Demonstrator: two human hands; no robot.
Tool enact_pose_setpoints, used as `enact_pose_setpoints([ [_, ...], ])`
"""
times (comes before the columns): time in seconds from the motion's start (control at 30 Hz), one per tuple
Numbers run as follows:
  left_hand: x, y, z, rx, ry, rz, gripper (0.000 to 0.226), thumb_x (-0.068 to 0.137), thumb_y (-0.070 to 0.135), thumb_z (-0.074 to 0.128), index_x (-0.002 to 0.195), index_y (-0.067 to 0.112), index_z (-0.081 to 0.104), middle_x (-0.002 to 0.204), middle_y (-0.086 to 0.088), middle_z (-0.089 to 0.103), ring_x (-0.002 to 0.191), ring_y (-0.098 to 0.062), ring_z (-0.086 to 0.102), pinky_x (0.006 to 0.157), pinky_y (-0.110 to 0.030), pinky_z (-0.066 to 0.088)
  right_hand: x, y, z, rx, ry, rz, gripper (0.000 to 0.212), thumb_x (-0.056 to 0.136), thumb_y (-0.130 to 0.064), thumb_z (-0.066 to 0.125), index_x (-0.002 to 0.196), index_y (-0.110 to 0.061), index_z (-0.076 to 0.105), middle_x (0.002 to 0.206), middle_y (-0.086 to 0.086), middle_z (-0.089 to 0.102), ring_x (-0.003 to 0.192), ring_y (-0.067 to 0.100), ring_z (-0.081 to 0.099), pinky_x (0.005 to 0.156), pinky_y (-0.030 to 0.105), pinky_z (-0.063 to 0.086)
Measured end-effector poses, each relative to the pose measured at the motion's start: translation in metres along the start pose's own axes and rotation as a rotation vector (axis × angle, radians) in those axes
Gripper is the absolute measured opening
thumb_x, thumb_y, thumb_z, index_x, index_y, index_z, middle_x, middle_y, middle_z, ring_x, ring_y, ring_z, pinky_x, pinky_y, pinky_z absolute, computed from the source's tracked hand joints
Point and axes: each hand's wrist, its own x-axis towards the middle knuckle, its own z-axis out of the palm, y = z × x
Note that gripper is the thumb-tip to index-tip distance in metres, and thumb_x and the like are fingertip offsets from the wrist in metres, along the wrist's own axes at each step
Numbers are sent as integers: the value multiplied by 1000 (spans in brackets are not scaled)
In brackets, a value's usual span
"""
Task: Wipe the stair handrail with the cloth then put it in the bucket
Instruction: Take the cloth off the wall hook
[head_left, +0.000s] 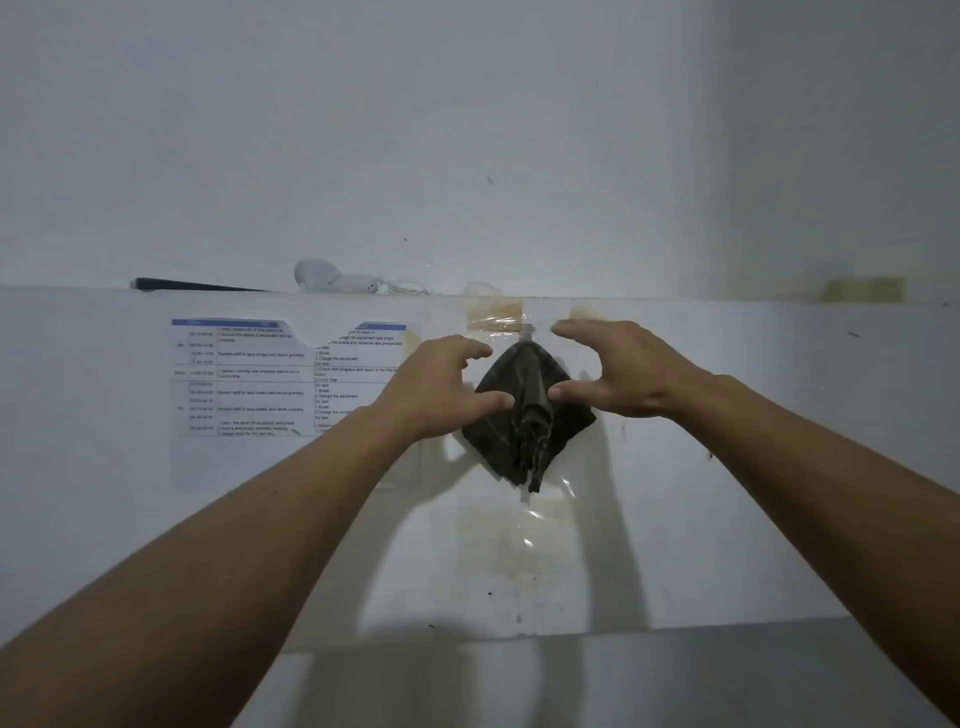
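A dark, crumpled cloth (530, 415) hangs from a small hook on the white wall, its folds drooping to a point. My left hand (441, 387) is just left of the cloth, fingers spread, thumb tip touching or nearly touching its left edge. My right hand (618, 369) is just right of it, fingers spread, thumb tip at the cloth's middle fold. Neither hand grips the cloth. No handrail and no bucket are in view.
A printed schedule sheet (260, 379) is stuck on the wall left of the cloth. On the ledge above lie a dark flat bar (192, 285) and a white rounded device with a cable (337, 280). Tape patches (496, 316) and stains mark the wall around the hook.
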Motion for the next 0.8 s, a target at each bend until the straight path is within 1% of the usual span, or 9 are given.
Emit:
enact_pose_setpoints([
  [0.07, 4, -1, 7, -28, -7, -29, 65, 72, 39, 78, 129, 16, 57, 131, -1, 59, 112, -16, 58, 84, -26, 42, 4, 3, 6, 12, -20, -4, 76, 79, -51, 68, 143, -20, 40, 149, 0, 43, 137, 21, 38, 111, 40, 33],
  [0.17, 8, -9, 21, -26, -24, -69, 53, 74, 27, 79, 123, 16, 61, 126, -5, 61, 107, -20, 60, 83, -27, 44, 7, 9, 20, 29, -45, 18, 70, 78, -50, 70, 138, -23, 47, 143, 0, 51, 131, 23, 45, 106, 42, 39],
  [0.3, 15, -19, 38, -34, 8, -91, 47, 75, 14, 77, 120, 16, 63, 118, -9, 65, 96, -24, 64, 87, -37, 53, 15, 16, 37, 88, -35, 53, 57, 76, -46, 73, 126, -21, 60, 124, -1, 65, 110, 21, 58, 94, 36, 46],
  [0.37, 18, -24, 47, -48, 28, -123, 49, 77, 13, 75, 123, 15, 60, 115, -9, 66, 96, -26, 65, 89, -43, 54, 19, 20, 44, 163, -25, 61, 50, 74, -42, 76, 118, -20, 67, 116, -1, 69, 106, 19, 61, 91, 33, 48],
  [0.5, 25, -32, 61, -39, 110, -185, 45, 79, 18, 74, 122, 17, 59, 106, -8, 70, 93, -27, 65, 86, -42, 55, 23, 25, 54, 318, 26, 94, 39, 75, -30, 78, 112, -18, 71, 118, 1, 65, 105, 19, 60, 83, 25, 44],
  [0.6, 30, -32, 68, -56, 138, -209, 35, 81, 15, 73, 114, 16, 62, 104, -8, 70, 93, -27, 65, 84, -38, 55, 25, 26, 59, 329, 47, 150, 42, 74, -37, 78, 111, -19, 71, 108, -1, 62, 93, 17, 59, 79, 26, 43],
  [0.67, 31, -32, 71, -78, 149, -220, 27, 82, 11, 70, 109, 14, 65, 103, -8, 70, 91, -25, 64, 81, -36, 54, 26, 25, 62, 345, 20, 184, 45, 74, -36, 78, 113, -14, 71, 105, 3, 65, 87, 14, 58, 75, 23, 42],
  [0.73, 34, -32, 68, -95, 172, -224, 20, 84, 9, 67, 103, 14, 67, 101, -8, 69, 88, -24, 63, 80, -35, 54, 27, 22, 59, 366, 2, 204, 48, 71, -32, 82, 113, -12, 70, 100, 3, 68, 84, 13, 58, 73, 21, 42],
  [0.8, 36, -33, 58, -123, 208, -216, 17, 83, 6, 63, 97, 15, 69, 97, -8, 69, 88, -25, 64, 81, -38, 55, 31, 20, 48, 326, 1, 208, 54, 65, -32, 85, 114, -14, 70, 93, -2, 63, 87, 13, 57, 75, 23, 41],
])
